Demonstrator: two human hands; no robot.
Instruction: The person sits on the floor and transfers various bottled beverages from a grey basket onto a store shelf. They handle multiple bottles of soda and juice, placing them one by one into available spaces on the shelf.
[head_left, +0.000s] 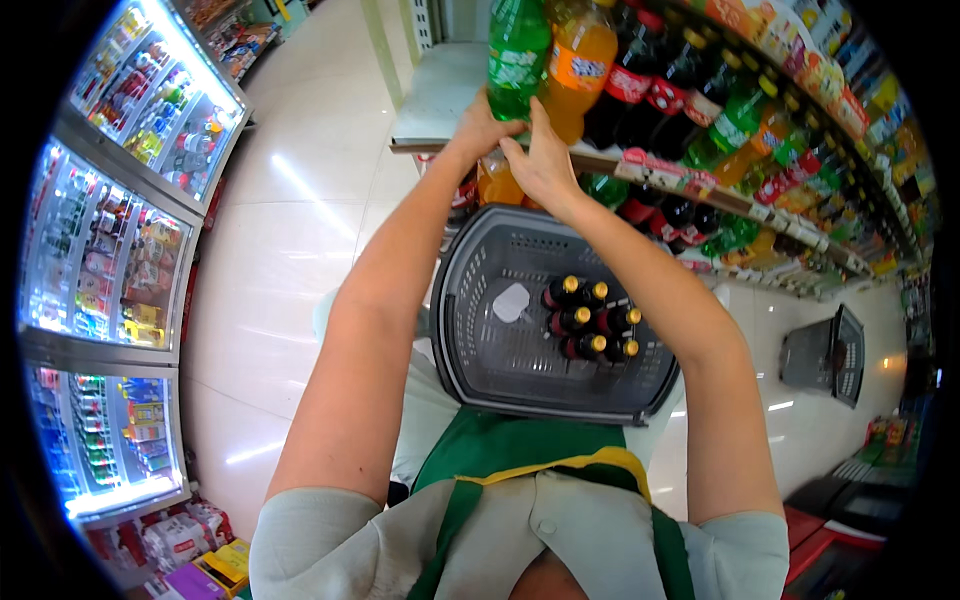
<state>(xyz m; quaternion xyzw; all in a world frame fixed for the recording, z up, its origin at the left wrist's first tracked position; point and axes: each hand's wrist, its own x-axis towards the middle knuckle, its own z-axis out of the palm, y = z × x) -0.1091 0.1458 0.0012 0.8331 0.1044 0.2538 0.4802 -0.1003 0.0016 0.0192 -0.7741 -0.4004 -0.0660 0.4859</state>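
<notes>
A green plastic soda bottle (517, 64) stands upright at the left end of the shelf's bottle row. My left hand (478, 131) holds its lower left side. On the lower right side, my right hand (546, 161) has its fingers against the same bottle, beside an orange soda bottle (581, 71). The thumbs almost meet in front of the base. Below my forearms is a grey plastic shopping basket (495, 386), with several small dark bottles (576, 321) with gold caps standing in its right half. A pale patch (511, 302) shows on the basket's floor.
Dark cola bottles (630, 82) continue the row rightward on the metal shelf (442, 94). More bottles fill the lower shelf (675, 217). Lit glass-door drink coolers (105, 247) line the left side. Another grey basket (814, 356) sits on the tiled floor (300, 187) at right.
</notes>
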